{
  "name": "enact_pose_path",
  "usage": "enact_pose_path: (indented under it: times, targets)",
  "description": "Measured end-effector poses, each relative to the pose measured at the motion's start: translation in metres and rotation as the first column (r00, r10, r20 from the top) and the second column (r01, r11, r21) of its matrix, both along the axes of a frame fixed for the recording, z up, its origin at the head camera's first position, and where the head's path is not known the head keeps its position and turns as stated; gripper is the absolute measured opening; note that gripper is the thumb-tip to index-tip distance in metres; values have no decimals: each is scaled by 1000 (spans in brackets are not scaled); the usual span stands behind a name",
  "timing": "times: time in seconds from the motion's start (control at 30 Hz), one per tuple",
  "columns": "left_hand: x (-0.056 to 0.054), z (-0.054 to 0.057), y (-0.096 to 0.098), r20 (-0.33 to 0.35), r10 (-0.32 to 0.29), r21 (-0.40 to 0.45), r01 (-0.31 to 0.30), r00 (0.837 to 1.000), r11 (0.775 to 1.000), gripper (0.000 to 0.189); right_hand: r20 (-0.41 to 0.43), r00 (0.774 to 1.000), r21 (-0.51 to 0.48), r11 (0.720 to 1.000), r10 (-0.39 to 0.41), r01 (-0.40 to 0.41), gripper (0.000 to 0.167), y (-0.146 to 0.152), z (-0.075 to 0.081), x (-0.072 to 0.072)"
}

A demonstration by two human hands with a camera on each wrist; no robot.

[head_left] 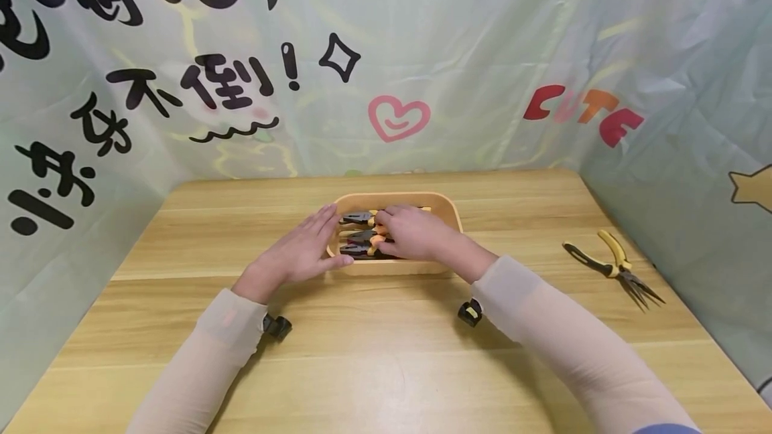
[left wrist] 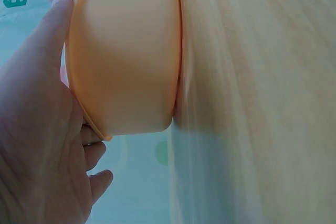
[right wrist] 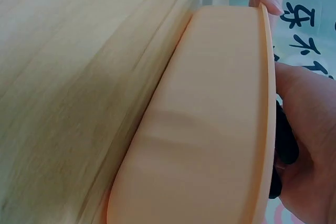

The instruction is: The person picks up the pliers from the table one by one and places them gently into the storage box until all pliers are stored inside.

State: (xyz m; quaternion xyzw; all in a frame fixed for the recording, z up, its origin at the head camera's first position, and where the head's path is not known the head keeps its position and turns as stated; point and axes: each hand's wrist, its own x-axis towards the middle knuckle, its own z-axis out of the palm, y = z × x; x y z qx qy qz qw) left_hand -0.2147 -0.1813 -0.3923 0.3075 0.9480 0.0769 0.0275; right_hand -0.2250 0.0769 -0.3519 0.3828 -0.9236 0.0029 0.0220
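Note:
An orange plastic bin (head_left: pixel 398 268) stands toward the back of the table, with several pliers (head_left: pixel 360 236) lying in it, dark jaws to the left. Along the bin's left end rests my left hand (head_left: pixel 297 248), its fingers extended and its thumb at the front rim; the left wrist view shows the thumb (left wrist: pixel 52 30) against that rim. My right hand (head_left: pixel 419 232) reaches into the bin from the right and grips a pair of pliers, thumb and index finger on either side of the orange-yellow handles. Black handle ends (right wrist: pixel 286 135) show under the palm in the right wrist view; the other fingertips are hidden.
Long-nose pliers (head_left: pixel 615 272) with yellow and black handles lie spread on the right side of the wooden table (head_left: pixel 374 353). A printed cloth (head_left: pixel 482 52) hangs behind the table and along both sides.

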Motion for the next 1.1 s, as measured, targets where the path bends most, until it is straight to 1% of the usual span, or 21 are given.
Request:
enact_pose_path:
  times: [0.17, 0.37, 0.47, 0.67, 0.8, 0.93, 1.1]
  targets:
    - [0, 1, 1, -3, -2, 4, 2, 1000, 1000, 101, -33, 999, 2, 1000, 8, -8, 43, -3, -1, 1]
    - [0, 1, 1, -5, 0, 6, 0, 1000, 1000, 100, -101, 995, 29, 999, 17, -14, 39, -4, -4, 4]
    - [1, 1, 0, -7, -1, 7, 1, 1000, 1000, 101, -117, 993, 28, 999, 22, -19, 36, -3, -6, 5]
    - [0, 0, 0, -13, -9, -4, 9, 1000, 1000, 102, -99, 995, 19, 1000, 9, -7, 35, 3, -6, 5]
    - [0, 1, 1, -6, -11, -7, 11, 1000, 1000, 103, -76, 997, 4, 1000, 2, -2, 39, 9, -4, 4]
    - [-1, 2, 1, 2, -10, -5, 10, 1000, 1000, 103, -74, 997, -11, 1000, -5, 5, 45, 14, -3, 2]
    - [-1, 2, 1, 4, -6, -7, 6, 1000, 1000, 103, -57, 998, -17, 1000, -22, 21, 49, 19, -1, 2]
